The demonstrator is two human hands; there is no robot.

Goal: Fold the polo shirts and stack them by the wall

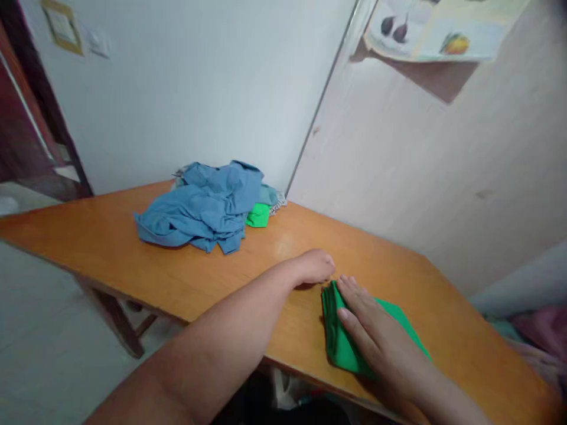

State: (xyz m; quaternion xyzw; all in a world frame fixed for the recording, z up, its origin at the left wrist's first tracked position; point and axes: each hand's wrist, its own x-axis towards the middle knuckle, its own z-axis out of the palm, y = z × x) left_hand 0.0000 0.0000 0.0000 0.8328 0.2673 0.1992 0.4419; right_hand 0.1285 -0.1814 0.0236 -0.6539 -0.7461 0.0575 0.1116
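A green cloth [398,313], folded into a thick, layered rectangle, lies near the front edge of the wooden table. My right hand [367,324] rests flat on top of it, fingers stretched out and the thumb slightly apart. Just beyond the cloth's far left corner, my left hand [314,266] is on the tabletop with its fingers curled in, and I see nothing in it. Further back on the left sits a heap of crumpled blue fabric [208,203], with a bit of bright green cloth [258,215] showing at its right side.
The wooden table [283,230] stands against a pale wall [212,82]. A picture sheet with fruit [438,35] hangs at the upper right. At the right edge lies blurred pink fabric [543,330]. Tiled floor [39,330] shows at the left.
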